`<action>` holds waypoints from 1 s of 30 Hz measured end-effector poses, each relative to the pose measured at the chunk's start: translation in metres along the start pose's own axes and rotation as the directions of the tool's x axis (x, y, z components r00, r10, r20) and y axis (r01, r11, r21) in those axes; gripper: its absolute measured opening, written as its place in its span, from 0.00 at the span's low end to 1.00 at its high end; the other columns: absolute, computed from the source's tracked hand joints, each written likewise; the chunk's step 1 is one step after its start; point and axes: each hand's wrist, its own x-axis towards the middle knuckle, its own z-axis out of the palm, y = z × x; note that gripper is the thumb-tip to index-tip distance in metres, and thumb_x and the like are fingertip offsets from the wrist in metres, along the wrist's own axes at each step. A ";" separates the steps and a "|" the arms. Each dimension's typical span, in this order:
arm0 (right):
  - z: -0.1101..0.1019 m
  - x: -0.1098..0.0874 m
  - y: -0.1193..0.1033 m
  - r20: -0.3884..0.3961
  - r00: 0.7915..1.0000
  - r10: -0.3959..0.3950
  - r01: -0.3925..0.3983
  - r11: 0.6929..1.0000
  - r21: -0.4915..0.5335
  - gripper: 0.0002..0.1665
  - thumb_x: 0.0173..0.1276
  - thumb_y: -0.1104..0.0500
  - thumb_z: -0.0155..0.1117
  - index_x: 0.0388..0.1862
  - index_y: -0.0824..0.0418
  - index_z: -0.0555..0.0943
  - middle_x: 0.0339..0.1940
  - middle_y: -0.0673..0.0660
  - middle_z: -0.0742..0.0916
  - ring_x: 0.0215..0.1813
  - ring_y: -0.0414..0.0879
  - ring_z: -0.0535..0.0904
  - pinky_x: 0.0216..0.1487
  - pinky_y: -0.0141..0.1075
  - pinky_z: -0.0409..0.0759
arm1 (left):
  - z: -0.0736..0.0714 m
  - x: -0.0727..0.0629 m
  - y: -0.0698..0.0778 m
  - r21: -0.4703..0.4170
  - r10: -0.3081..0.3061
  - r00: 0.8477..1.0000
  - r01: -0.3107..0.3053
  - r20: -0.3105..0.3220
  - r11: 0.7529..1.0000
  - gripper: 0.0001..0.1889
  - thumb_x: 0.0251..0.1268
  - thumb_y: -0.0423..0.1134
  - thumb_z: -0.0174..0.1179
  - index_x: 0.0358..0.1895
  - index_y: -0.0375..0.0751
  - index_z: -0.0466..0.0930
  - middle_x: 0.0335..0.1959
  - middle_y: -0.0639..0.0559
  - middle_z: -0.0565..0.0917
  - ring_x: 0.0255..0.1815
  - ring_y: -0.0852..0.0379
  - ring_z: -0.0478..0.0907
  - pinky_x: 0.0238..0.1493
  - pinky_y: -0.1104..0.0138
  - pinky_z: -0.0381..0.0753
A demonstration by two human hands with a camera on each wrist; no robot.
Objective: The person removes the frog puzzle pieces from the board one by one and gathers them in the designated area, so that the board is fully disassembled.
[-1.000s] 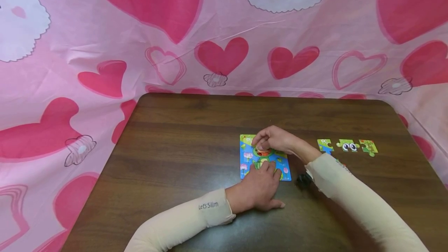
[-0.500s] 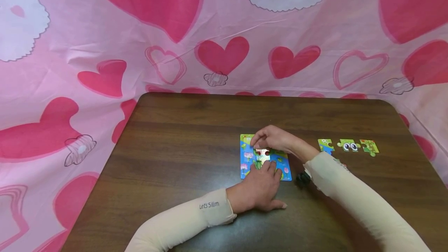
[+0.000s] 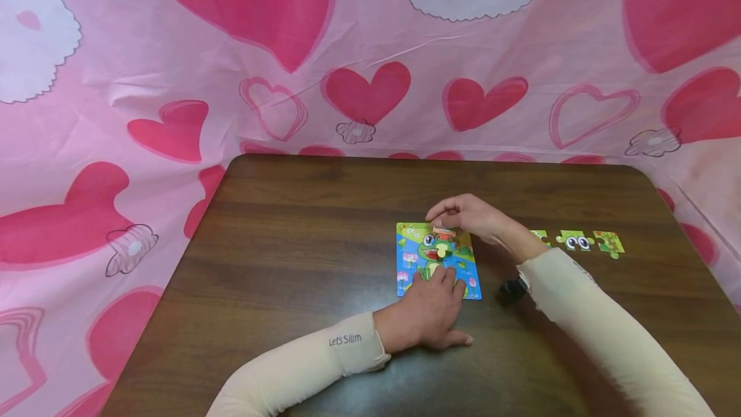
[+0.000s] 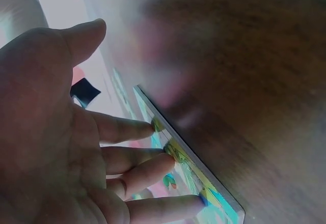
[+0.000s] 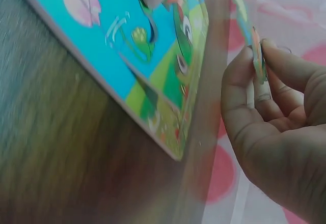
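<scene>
A square frog puzzle board [image 3: 408, 275] with a blue and green picture lies on the table in the head view. My left hand [image 3: 431, 311] rests on its near edge, fingers extended over the picture; the left wrist view shows the fingertips [image 4: 189, 203] touching the board, thumb held apart. Over the far right part of the board, my right hand [image 3: 475, 217] pinches a jigsaw piece [image 5: 259, 63] between thumb and fingers, raised off the board. In the head view the held piece partly covers the frog's face, and its outline is hard to tell.
Loose jigsaw pieces lie in a row on the right of the table: one with eyes [image 3: 576, 241], a green and red one [image 3: 609, 243], and one partly hidden by the right forearm [image 3: 541, 235]. A pink heart-print cloth [image 3: 370, 37] hangs behind the brown table [image 3: 301, 230].
The right hand has lifted the piece off the board's middle and moved right with it. A shiny pale patch seen half a second ago no longer shows. The left hand stays put.
</scene>
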 end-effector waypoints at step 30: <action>-0.086 -0.095 0.052 -0.125 0.991 0.050 -0.048 0.999 0.019 0.24 0.78 0.54 0.60 0.63 0.70 0.74 0.49 0.47 0.90 0.49 0.35 0.85 0.47 0.33 0.83 | 0.004 -0.001 0.002 0.015 -0.020 0.997 0.021 -0.073 1.000 0.45 0.63 0.78 0.49 0.73 0.49 0.66 0.75 0.48 0.67 0.70 0.52 0.66 0.58 0.53 0.80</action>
